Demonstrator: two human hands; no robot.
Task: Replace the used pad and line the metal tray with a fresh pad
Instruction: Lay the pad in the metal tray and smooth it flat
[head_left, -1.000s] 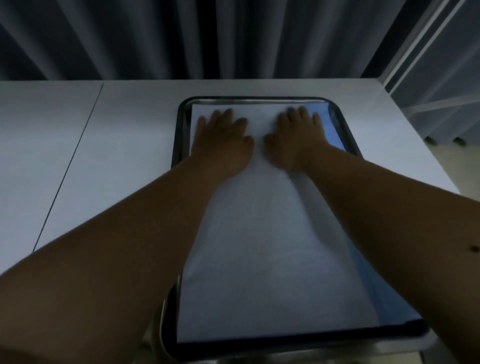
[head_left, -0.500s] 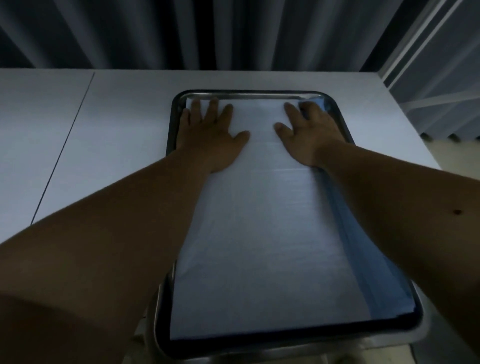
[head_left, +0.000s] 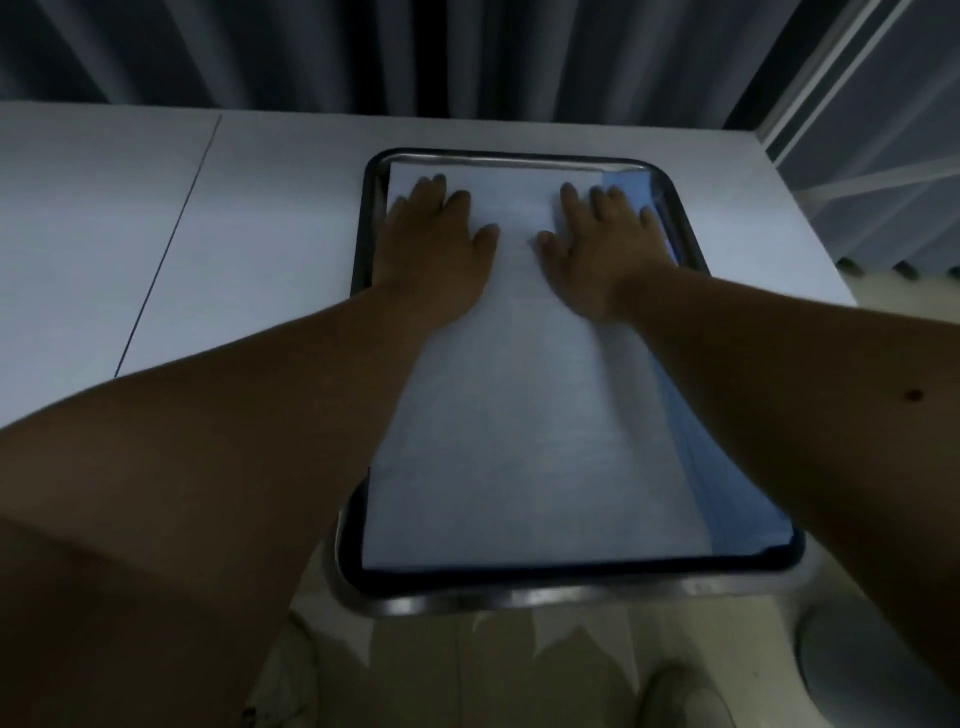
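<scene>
**Both palms flat on fresh pad in tray**

Nearest, floor tiles (head_left: 498, 675) are seen below the tray's near edge; a shoe tip (head_left: 675, 691) shows at bottom right, blurred. The metal tray (head_left: 519, 603) is set on the white table (head_left: 260, 218), w/ its near rim overhanging the table edge. The tray is lined w/ a white pad (head_left: 519, 457), covering most of the floor of it; a blue strip (head_left: 727, 499) is seen along the pad's right side, inside the right rim. Farther in, left hand (head_left: 441, 249) is laid palm-down on the pad's far left part, fingers straight & spread, nothing gripped. Right hand (head_left: 597, 244) is laid likewise on the far right part, fingers apart, tips near the blue strip. Hands are kept apart, thumbs pointing inward. Behind the table, grey curtain (head_left: 363, 52) is hung across the bg.
</scene>
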